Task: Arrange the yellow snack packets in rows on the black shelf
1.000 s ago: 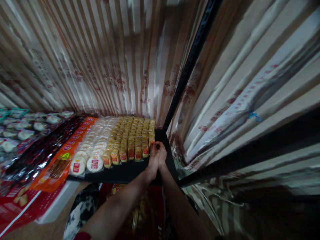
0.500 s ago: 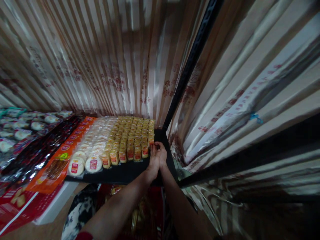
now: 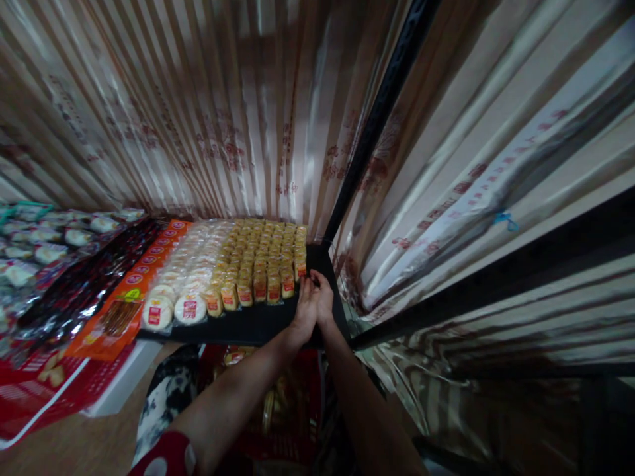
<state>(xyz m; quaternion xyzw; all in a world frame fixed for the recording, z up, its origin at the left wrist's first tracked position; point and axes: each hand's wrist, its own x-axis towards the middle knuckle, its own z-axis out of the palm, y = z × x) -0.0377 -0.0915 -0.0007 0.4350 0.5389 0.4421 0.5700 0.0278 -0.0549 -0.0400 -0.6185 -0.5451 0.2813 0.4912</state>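
Left hand and right hand pressed together at the right end of the yellow packet rows on the black shelf; fingers pinched near the nearest packet (grip unclear). Rows run away leftward.

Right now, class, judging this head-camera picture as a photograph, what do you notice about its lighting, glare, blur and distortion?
Head view: dim overall; glare streaks shine off the striped plastic sheeting; wide-angle distortion bends the black shelf post and stretches the edges; the left hand and right hand sit dark beside the yellow packets; the red packaging at bottom left is soft.
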